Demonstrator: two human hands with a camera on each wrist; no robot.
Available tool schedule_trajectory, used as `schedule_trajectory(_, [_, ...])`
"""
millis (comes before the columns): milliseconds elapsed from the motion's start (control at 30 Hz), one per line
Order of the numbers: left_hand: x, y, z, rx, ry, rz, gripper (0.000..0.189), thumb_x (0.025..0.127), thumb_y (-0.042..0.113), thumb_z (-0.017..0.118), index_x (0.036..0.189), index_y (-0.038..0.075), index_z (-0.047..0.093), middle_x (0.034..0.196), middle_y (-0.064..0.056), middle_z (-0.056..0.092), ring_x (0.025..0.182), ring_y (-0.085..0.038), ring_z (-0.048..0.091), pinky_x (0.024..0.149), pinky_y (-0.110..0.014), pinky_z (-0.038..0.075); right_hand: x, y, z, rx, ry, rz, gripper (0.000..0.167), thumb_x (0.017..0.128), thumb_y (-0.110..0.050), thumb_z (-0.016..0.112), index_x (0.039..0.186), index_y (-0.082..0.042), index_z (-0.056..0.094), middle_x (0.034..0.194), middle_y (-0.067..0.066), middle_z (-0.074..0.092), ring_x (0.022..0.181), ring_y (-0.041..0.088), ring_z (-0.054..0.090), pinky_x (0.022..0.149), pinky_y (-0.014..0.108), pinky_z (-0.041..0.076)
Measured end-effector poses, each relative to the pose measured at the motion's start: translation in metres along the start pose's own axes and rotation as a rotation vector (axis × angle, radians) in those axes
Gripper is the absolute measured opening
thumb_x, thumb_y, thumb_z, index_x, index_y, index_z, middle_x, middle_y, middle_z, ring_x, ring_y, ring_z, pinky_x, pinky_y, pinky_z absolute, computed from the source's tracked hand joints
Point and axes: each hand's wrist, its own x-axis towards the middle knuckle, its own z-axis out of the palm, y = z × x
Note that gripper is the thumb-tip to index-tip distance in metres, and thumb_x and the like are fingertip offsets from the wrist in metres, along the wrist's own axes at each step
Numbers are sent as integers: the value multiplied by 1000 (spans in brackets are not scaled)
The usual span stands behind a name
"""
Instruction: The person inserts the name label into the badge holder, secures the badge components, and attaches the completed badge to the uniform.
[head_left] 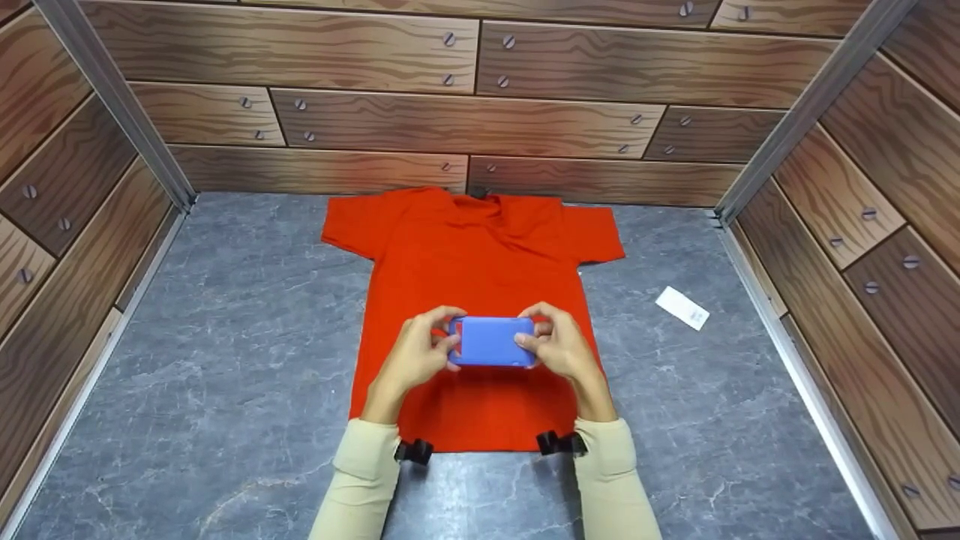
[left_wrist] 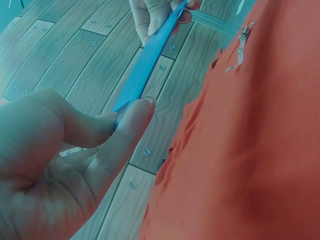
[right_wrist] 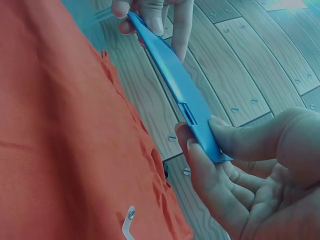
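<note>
A blue phone case (head_left: 491,342) is held level above a red T-shirt (head_left: 480,277), its long side running left to right. At the case's left end, near an opening that shows red through it, my left hand (head_left: 418,351) pinches the edge between thumb and fingers. My right hand (head_left: 561,346) grips the opposite end, the thumb lying on the blue face. Seen edge-on in the right wrist view, the case (right_wrist: 172,77) is thin, with a slot in its side. The T-shirt lies spread out, collar away from me, sleeves out to both sides.
On the grey marbled floor (head_left: 247,337), right of the T-shirt, lies a white rectangular card or label (head_left: 682,307). Wood-patterned walls (head_left: 375,120) enclose the back and sides. A small metallic piece (left_wrist: 242,46) appears against the red cloth in the left wrist view.
</note>
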Motion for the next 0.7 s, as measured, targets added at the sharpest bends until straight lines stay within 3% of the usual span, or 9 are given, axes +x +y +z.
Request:
schedule_trajectory(367, [0, -1, 0, 20, 4, -8, 43, 97, -2, 65, 139, 4, 59, 107, -18, 62, 76, -21, 72, 66, -37, 65, -2, -2, 0, -27, -6, 28, 27, 91, 8, 69, 117, 6, 62, 91, 27, 72, 65, 20, 68, 53, 36, 60])
schedule_trajectory(700, [-1, -1, -2, 25, 7, -10, 41, 98, -2, 65, 137, 8, 61, 108, -17, 63, 76, -22, 72, 66, -37, 65, 0, 0, -1, -23, -5, 22, 28, 90, 10, 68, 118, 6, 66, 88, 26, 72, 66, 20, 68, 55, 37, 61])
